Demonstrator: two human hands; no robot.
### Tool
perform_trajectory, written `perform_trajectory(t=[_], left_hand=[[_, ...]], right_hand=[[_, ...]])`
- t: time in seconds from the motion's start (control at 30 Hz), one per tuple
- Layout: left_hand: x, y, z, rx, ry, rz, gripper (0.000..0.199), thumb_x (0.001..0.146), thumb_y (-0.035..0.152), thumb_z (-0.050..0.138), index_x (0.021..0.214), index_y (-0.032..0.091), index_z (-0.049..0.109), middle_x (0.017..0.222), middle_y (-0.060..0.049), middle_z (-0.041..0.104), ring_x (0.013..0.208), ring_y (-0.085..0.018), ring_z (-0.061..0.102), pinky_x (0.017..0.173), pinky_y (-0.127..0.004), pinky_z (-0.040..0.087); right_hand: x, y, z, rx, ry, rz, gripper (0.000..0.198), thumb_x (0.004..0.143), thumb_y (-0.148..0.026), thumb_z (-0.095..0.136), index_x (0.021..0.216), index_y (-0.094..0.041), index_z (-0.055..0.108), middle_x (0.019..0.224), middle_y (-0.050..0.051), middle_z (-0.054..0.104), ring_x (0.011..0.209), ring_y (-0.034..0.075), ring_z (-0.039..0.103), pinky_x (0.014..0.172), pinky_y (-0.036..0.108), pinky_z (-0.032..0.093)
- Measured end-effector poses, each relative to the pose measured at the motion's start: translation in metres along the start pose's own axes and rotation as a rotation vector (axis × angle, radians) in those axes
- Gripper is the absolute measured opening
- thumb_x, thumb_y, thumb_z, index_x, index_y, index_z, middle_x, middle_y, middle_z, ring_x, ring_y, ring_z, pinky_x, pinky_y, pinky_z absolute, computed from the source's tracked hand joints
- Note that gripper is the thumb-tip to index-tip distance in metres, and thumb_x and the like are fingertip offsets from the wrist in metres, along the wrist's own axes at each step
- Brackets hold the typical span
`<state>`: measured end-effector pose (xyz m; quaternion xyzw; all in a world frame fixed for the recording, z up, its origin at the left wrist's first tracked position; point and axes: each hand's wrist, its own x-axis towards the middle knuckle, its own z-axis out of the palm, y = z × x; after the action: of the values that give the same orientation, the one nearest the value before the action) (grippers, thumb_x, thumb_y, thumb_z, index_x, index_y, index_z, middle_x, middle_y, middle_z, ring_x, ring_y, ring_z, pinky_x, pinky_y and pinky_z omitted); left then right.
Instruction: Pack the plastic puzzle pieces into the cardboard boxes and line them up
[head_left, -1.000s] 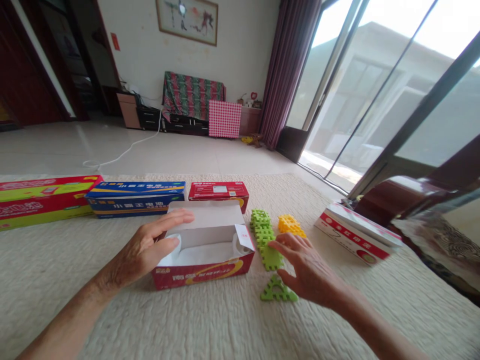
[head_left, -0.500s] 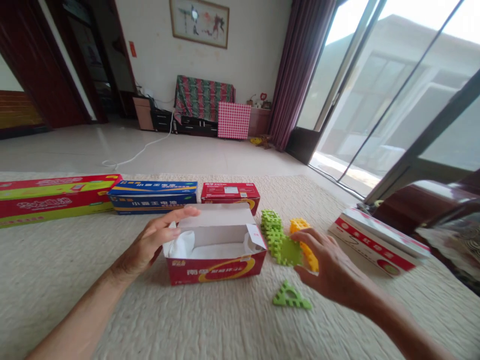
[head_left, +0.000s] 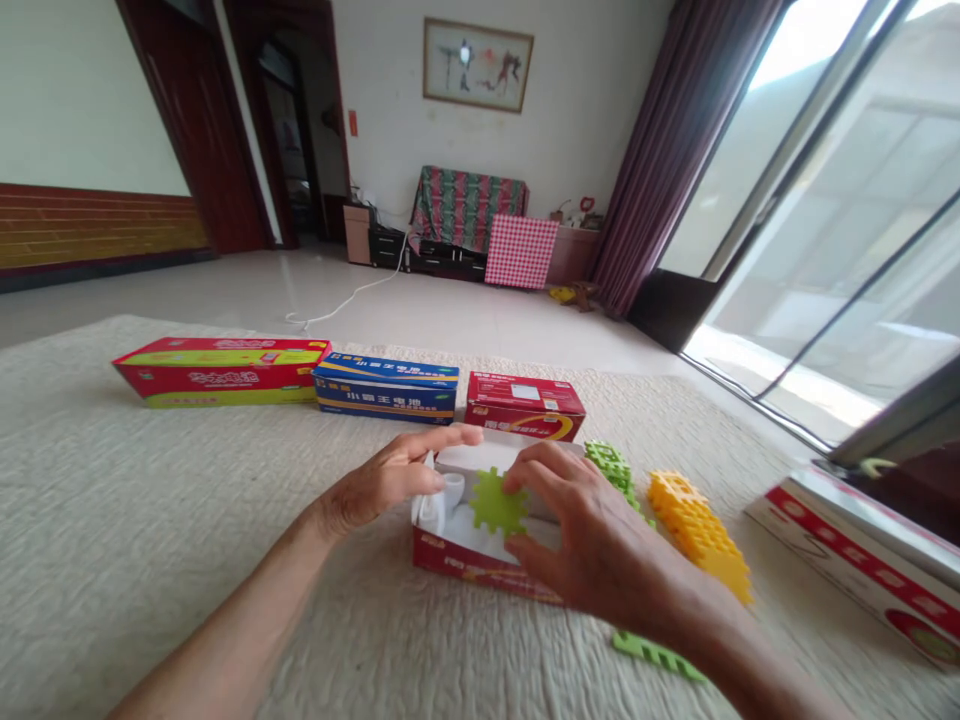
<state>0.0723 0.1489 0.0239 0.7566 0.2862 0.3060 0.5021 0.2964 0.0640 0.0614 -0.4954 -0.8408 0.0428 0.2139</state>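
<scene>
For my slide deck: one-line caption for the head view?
Right hand holds a green toothed tile over an open red box steadied by the left hand.

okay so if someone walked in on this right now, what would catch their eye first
Probably the bright green toothed piece that the right hand holds over the open red box on the cream mat, while the left hand steadies the box's far left corner. Next, the yellow pieces lying just right of the box, and the row of three closed boxes behind it.

Cream mat [head_left: 150,520]; boxes [head_left: 386,384]; toy tiles [head_left: 697,520]
</scene>
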Motion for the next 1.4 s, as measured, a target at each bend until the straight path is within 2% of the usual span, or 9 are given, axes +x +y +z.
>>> perform_trajectory(t=[0.17,0.3,0.43,0.63,0.73,0.9,1.1,1.23,1.4], left_hand=[[0.001,0.004,0.002,-0.007,-0.01,-0.015,0.055,0.072,0.026,0.055,0.127,0.027,0.061,0.135,-0.001,0.058,0.12,-0.03,0.056,0.099,-0.042,0.047],[0.002,0.004,0.003,0.05,-0.001,0.017,0.052,0.073,0.028,0.058,0.125,0.029,0.063,0.14,0.0,0.055,0.134,-0.031,0.043,0.112,-0.046,0.032],[0.003,0.002,0.003,0.136,0.018,0.021,0.049,0.075,0.03,0.059,0.124,0.032,0.064,0.141,0.0,0.054,0.139,-0.03,0.037,0.116,-0.048,0.025],[0.002,0.0,0.002,0.189,0.002,0.005,0.048,0.077,0.035,0.057,0.124,0.034,0.063,0.143,0.001,0.052,0.138,-0.031,0.037,0.114,-0.049,0.028],[0.002,0.0,0.001,0.187,-0.004,-0.004,0.049,0.078,0.036,0.056,0.126,0.032,0.061,0.145,0.001,0.05,0.14,-0.032,0.034,0.116,-0.051,0.021],[0.004,-0.001,0.001,0.139,-0.047,0.004,0.051,0.078,0.035,0.058,0.128,0.025,0.059,0.146,-0.003,0.049,0.141,-0.032,0.03,0.118,-0.049,0.016],[0.003,-0.003,0.0,0.077,-0.072,0.009,0.05,0.079,0.031,0.058,0.129,0.026,0.058,0.147,-0.002,0.047,0.139,-0.031,0.032,0.114,-0.045,0.027],[0.003,-0.004,0.001,0.072,-0.06,0.015,0.048,0.079,0.029,0.058,0.127,0.025,0.059,0.144,-0.001,0.049,0.139,-0.03,0.033,0.115,-0.043,0.026],[0.003,-0.001,0.004,0.022,-0.05,-0.012,0.05,0.078,0.026,0.057,0.128,0.022,0.058,0.144,-0.004,0.049,0.135,-0.03,0.038,0.108,-0.041,0.036]], right_hand=[[-0.011,0.015,-0.006,-0.014,0.103,0.02,0.024,0.077,-0.027,0.065,0.1,-0.026,0.057,0.111,0.006,0.06,0.091,0.022,0.06,0.08,0.039,0.051],[-0.034,0.05,-0.029,-0.099,0.191,0.114,0.009,0.086,-0.03,0.056,0.093,-0.026,0.06,0.104,0.006,0.062,0.083,0.02,0.062,0.072,0.037,0.05],[-0.069,0.088,-0.034,-0.161,0.04,0.187,0.009,0.084,-0.023,0.054,0.089,-0.025,0.063,0.094,0.004,0.065,0.078,0.018,0.063,0.071,0.035,0.051],[-0.098,0.11,-0.008,-0.357,-0.074,0.287,0.043,0.072,-0.022,0.069,0.114,-0.019,0.06,0.112,0.014,0.062,0.098,0.03,0.061,0.084,0.049,0.05],[-0.095,0.109,0.001,-0.402,-0.112,0.319,0.05,0.068,-0.026,0.075,0.116,-0.018,0.059,0.11,0.015,0.062,0.099,0.032,0.061,0.085,0.05,0.049],[-0.094,0.108,0.005,-0.467,-0.129,0.288,0.036,0.072,-0.027,0.072,0.106,-0.02,0.062,0.1,0.012,0.065,0.094,0.029,0.063,0.083,0.046,0.05],[-0.089,0.102,-0.023,-0.468,0.012,0.25,0.037,0.077,-0.034,0.064,0.111,-0.02,0.06,0.102,0.012,0.066,0.082,0.026,0.065,0.074,0.044,0.052],[-0.055,0.062,-0.037,-0.263,0.09,0.169,0.04,0.081,-0.038,0.062,0.119,-0.026,0.055,0.115,0.008,0.062,0.09,0.023,0.064,0.077,0.039,0.052],[-0.009,0.005,-0.015,-0.095,-0.049,0.068,0.04,0.077,-0.029,0.067,0.116,-0.023,0.058,0.111,0.007,0.061,0.093,0.022,0.061,0.081,0.038,0.051]])
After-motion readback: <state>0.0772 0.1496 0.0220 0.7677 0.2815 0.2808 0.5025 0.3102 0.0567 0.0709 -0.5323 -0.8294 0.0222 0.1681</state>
